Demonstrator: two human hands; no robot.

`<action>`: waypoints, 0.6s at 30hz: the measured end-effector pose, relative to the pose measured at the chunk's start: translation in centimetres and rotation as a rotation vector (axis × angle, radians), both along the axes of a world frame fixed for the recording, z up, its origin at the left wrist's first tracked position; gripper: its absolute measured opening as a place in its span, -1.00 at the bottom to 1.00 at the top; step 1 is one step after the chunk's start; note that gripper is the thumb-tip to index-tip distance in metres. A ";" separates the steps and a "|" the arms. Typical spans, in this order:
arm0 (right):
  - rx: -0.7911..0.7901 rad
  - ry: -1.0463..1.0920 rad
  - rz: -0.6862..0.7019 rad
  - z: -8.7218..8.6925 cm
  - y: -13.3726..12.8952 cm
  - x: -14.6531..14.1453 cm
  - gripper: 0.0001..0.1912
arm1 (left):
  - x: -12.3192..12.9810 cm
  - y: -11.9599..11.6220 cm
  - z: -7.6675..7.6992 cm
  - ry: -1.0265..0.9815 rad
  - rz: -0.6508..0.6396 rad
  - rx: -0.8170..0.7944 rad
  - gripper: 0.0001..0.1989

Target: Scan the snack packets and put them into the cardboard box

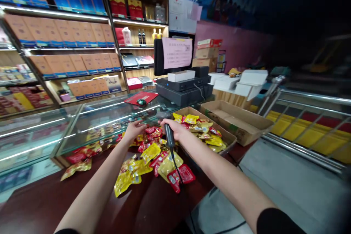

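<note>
Right fingers: the right hand (175, 127) is wrapped around the dark handle of a barcode scanner (168, 128); the fingertips curl out of sight behind the handle.
Scanner: its grey head points away from the camera over the packets; a black cable (175, 166) runs down from the handle across the pile, and its lower end is lost at the counter edge.
Left fingers: the left hand (135, 128) lies palm down with fingers loosely spread on the snack packets (148, 155); whether it grips one cannot be told, since the fingertips are blurred.
Packets: red and yellow sachets are heaped on the dark wooden counter (109, 208), between and beneath both hands; their print is too small to read.
Near box: a cardboard box (189, 110) just beyond the right hand holds more yellow and red packets.
Far box: a second cardboard box (241, 120) sits beside it.
Behind: a register (183, 87) with a pink notice; its text is illegible.
Left side: glass display case (82, 124), contents washed out by reflections.
</note>
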State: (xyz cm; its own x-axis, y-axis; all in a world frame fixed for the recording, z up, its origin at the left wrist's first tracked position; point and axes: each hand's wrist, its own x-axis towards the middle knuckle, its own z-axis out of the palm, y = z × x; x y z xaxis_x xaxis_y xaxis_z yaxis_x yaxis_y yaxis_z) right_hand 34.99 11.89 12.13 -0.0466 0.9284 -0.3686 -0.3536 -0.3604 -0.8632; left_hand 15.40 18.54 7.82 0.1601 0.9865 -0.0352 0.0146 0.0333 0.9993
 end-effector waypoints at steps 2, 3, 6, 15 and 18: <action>-0.027 0.014 0.038 -0.8 -0.2 -2.5 -0.91 | -2.5 -1.2 -0.4 0.007 0.027 -0.007 -0.46; -0.033 0.021 0.055 -1.3 -0.3 -3.6 -0.90 | -3.7 -1.8 -0.6 0.011 0.043 -0.012 -0.46; -0.025 0.042 0.099 -2.9 -0.6 -6.7 -0.89 | -6.9 -3.5 -1.5 0.021 0.075 -0.005 -0.44; -0.007 0.008 0.193 -6.4 -4.1 -11.4 -0.83 | -12.2 -8.0 -5.0 0.184 0.003 0.021 -0.48; 0.024 -0.060 0.155 -7.3 -5.2 -11.6 -0.77 | -11.7 -8.3 -5.9 0.256 -0.035 0.064 -0.58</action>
